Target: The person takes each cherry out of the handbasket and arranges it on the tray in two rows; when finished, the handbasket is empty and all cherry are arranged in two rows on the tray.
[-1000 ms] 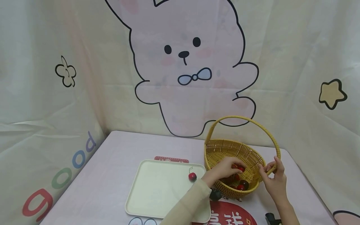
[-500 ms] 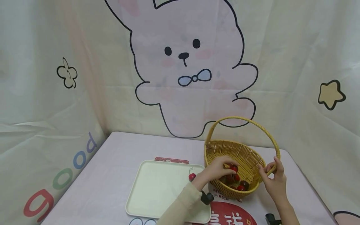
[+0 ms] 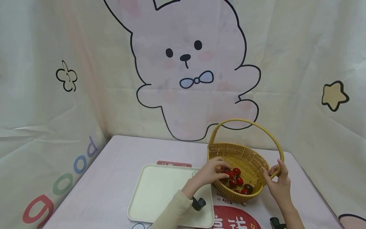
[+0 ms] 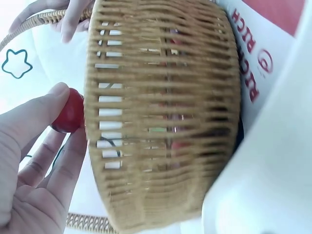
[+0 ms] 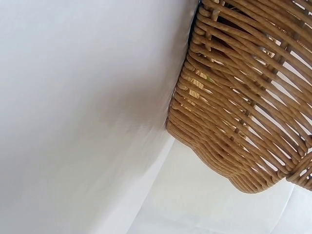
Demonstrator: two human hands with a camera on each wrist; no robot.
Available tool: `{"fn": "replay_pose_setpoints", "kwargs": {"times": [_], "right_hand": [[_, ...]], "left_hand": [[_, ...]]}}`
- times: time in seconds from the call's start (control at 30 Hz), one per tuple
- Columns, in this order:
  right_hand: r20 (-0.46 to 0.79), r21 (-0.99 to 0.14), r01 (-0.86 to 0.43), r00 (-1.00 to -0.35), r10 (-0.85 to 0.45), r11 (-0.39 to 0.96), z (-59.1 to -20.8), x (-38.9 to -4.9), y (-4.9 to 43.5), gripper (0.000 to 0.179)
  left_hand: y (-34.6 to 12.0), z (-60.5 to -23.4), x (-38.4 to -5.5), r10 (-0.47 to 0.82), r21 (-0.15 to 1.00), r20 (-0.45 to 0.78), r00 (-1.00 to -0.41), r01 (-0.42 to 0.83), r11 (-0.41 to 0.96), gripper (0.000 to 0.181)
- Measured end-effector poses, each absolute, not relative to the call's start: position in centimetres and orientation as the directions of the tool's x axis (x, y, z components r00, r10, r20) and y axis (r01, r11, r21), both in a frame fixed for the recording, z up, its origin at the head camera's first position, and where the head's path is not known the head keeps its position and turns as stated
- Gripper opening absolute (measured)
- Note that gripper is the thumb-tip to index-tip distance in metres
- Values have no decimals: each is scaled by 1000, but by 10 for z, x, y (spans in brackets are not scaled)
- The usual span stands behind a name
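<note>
My left hand (image 3: 207,173) is over the near-left rim of a yellow wicker basket (image 3: 253,159). In the left wrist view it pinches a red cherry (image 4: 70,114) between thumb and fingers, close to the basket's edge. Several red and dark cherries (image 3: 239,181) lie inside the basket. My right hand (image 3: 281,189) holds the basket's right side at the foot of its arched handle (image 3: 274,136). Only woven basket wall shows in the right wrist view, not the hand. The left forearm crosses a cream tray (image 3: 157,194); a cherry stem (image 3: 193,173) shows at its upper right, the fruit hidden.
The white tablecloth (image 3: 120,165) carries a red printed patch (image 3: 237,218) in front of the basket. Behind the table hangs a cloth backdrop (image 3: 186,105) with a cartoon animal. Black wrist devices (image 3: 198,204) sit on both wrists.
My left hand has moved from inside the basket leftward to its near-left rim, bringing a cherry along. The sleeve now covers the cherry on the tray. The right hand has stayed put.
</note>
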State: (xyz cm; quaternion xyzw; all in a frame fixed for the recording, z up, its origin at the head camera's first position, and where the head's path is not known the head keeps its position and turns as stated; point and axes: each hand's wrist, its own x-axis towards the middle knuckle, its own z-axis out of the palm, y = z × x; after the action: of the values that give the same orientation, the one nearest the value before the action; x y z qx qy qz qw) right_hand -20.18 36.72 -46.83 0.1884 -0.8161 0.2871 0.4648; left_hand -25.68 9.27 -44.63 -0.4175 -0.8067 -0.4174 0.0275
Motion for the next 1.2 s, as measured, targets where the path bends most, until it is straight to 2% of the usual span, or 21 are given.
{"fn": "replay_pose_setpoints", "kwargs": {"times": [0.23, 0.5, 0.7, 0.9, 1.2], "right_hand": [[873, -289, -585, -486, -43, 758, -467, -202, 366, 64], [864, -293, -572, -501, -43, 766, -468, -201, 368, 64], [870, -288, -587, -490, -48, 757, -468, -202, 368, 64], [876, -281, -591, -480, -51, 756, -470, -204, 368, 64], [884, -275, -597, -466, -46, 753, -472, -205, 370, 65]], "left_hand": [[72, -445, -255, 605, 695, 395, -691, 655, 295, 25], [53, -447, -255, 591, 718, 440, -676, 660, 220, 27], [39, -449, -256, 554, 717, 436, -710, 645, 263, 29], [23, -453, -260, 530, 708, 450, -719, 649, 279, 32], [0, -460, -262, 498, 726, 434, -751, 619, 300, 29]]}}
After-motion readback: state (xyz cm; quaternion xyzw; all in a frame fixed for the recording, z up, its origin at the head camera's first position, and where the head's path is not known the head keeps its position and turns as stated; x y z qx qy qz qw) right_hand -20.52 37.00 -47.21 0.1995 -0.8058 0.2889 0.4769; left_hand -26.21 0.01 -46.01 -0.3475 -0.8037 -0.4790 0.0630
